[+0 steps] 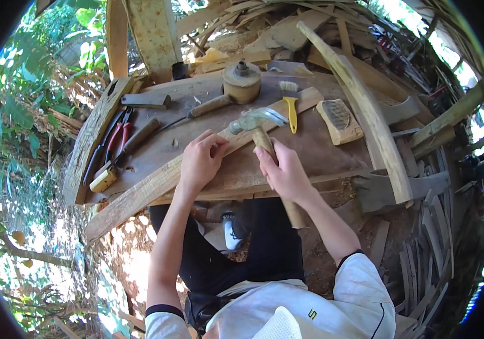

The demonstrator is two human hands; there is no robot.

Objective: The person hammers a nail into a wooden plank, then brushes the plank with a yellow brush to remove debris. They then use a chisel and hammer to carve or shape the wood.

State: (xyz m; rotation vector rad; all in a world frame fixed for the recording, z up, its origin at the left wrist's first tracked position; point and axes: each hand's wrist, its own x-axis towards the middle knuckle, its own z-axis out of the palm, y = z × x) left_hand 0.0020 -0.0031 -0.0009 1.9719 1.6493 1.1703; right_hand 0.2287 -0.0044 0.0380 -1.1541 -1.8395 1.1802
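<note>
My right hand [277, 169] grips the wooden handle of a claw hammer [256, 121], its head tilted over a long pale plank [134, 203] that lies diagonally across the workbench. My left hand [202, 158] rests at the plank's middle, fingertips pinched close to its surface just left of the hammer head; whatever they hold is too small to make out. A yellow brush [290, 113] lies beyond the plank, beside a carved wooden block [338, 124]. A round wooden mallet head [242, 85] stands behind.
The bench [180, 96] carries red-handled pliers [120, 138], several wooden-handled tools and a bark-edged board [84, 152] at left. A curved pale branch [366, 113] leans along the right. Wood scraps pile behind and at right [428, 237]; foliage fills the left.
</note>
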